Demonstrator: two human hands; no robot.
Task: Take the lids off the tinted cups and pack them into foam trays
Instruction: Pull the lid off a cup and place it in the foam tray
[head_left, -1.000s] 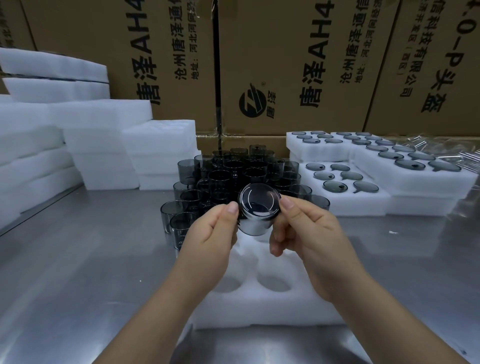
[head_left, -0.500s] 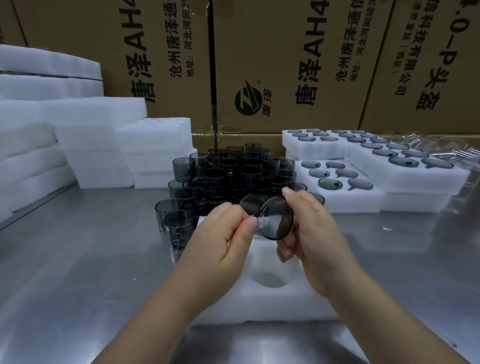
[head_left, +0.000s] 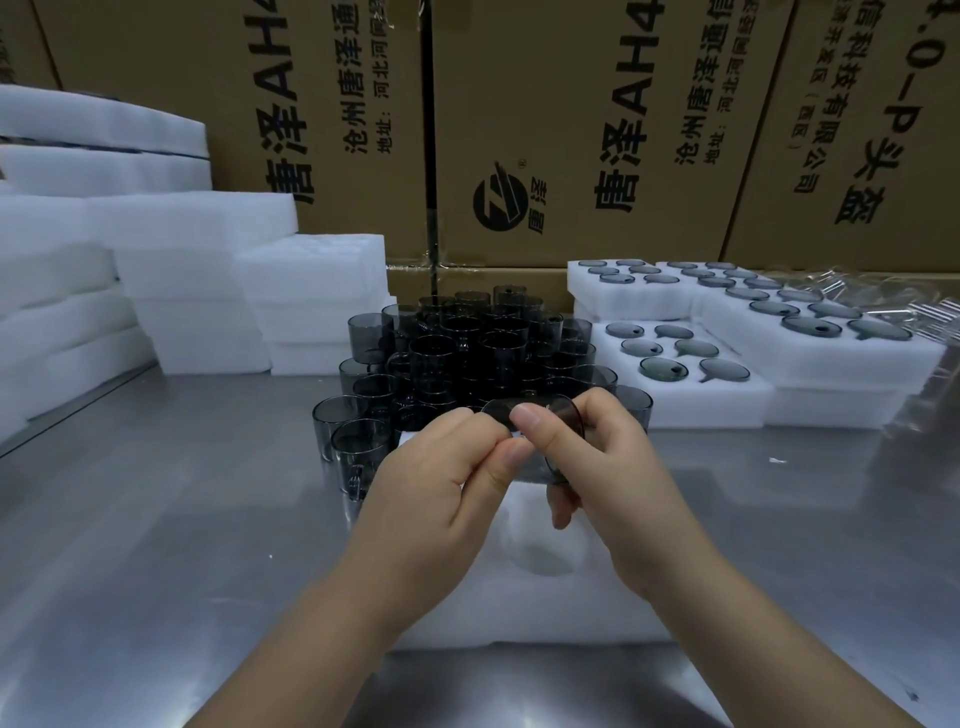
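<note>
Your left hand (head_left: 447, 483) and right hand (head_left: 608, 467) both pinch one tinted cup (head_left: 501, 408); pull its lid (head_left: 570, 415) off squarely, low over the foam tray (head_left: 545, 613).

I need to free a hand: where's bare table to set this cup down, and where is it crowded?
The steel table is bare left, between the blank foam stacks and the near foam tray, and right, before the filled trays. Crowded behind the held cup: the tinted cups.

Steel bench (head_left: 156, 519): tinted cups (head_left: 467, 353) centre, foam tray (head_left: 545, 608) below, foam stacks (head_left: 197, 260) left, lid-filled trays (head_left: 727, 400) right, possibly plastic wrap (head_left: 924, 306).
</note>
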